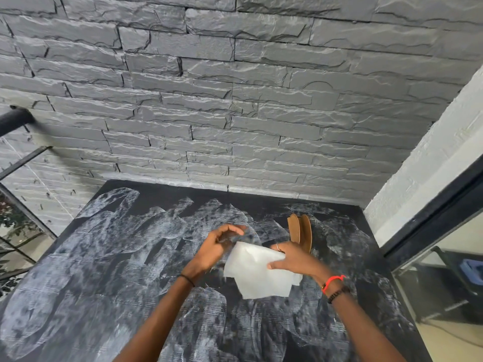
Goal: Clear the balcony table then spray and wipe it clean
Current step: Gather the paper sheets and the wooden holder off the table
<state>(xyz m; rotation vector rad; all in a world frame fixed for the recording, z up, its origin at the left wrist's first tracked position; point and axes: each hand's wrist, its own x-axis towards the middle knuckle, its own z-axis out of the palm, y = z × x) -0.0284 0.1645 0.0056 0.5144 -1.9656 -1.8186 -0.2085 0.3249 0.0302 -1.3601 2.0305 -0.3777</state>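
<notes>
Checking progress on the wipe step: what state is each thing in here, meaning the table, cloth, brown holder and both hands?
Table: covered in white streaky smears, not wiped clean.
White cloth: held over the table, loosely draped, one corner hanging down.
Brown wooden holder: standing upright on the table, not cleared.
Right hand: grips the cloth's right edge.
Left hand: fingers curled by the cloth's left edge; blurred, grip unclear.

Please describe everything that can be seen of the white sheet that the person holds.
The white sheet is thin and soft, paper or cloth, I cannot tell. It is folded in overlapping layers, one corner pointing down. The right hand grips its right side, thumb on top. The blurred left hand is at its upper left corner; a grip is unclear. Below it is the streaked black table.
</notes>
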